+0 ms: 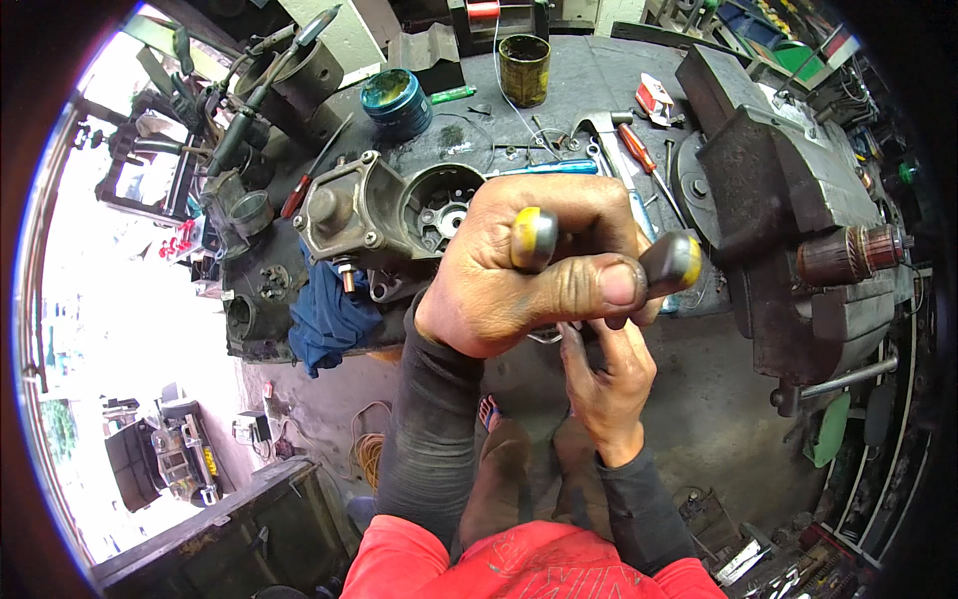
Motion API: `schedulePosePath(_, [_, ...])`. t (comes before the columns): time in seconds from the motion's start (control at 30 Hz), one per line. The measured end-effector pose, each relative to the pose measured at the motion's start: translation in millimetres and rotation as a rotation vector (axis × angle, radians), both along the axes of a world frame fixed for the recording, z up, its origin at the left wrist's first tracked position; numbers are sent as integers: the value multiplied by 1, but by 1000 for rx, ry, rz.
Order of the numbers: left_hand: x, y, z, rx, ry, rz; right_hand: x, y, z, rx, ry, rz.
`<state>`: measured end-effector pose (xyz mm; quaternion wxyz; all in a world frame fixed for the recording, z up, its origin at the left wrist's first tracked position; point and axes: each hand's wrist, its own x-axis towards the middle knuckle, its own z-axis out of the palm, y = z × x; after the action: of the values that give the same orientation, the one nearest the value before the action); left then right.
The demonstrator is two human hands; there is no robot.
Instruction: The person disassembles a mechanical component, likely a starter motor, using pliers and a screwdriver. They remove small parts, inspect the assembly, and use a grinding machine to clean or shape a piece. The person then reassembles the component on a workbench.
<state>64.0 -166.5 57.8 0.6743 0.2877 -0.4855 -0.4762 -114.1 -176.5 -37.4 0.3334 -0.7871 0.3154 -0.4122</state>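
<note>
My left hand (519, 260) is raised close to the camera, its fingers wrapped round pliers with yellow-and-black handles (674, 262). The handle ends point up toward me, while the jaws are hidden behind the hand. Just below, my right hand (614, 384) has its thumb and fingers drawn together near the underside of the pliers. What it holds, if anything, is mostly covered; a bit of shiny metal shows beside its fingertips. Behind my left hand, a grey cast-metal starter motor housing (334, 215) with a round open end lies on the bench.
A heavy bench vise (798, 220) at the right has a copper-wound armature (848, 256) at its jaws. On the workbench (459, 90) are a hammer (611, 140), a red screwdriver (639, 150), a blue tub (394, 100), a yellowish can (524, 70) and blue cloth (329, 309).
</note>
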Motion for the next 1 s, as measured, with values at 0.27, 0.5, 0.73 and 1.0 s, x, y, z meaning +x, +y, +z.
schedulePosePath(0.27, [3,-6,-2,-16,97,-79,-16,-18,-4,-163,119,116])
schedulePosePath(0.5, [7,-13,-3,-11,65,-114,-16,-23,2,-200,171,154])
schedulePosePath(0.73, [13,-16,-1,-34,75,-122,-14,-24,6,-197,197,172])
schedulePosePath(1.0, [16,-21,-6,-30,107,-165,-13,-29,2,-254,185,189])
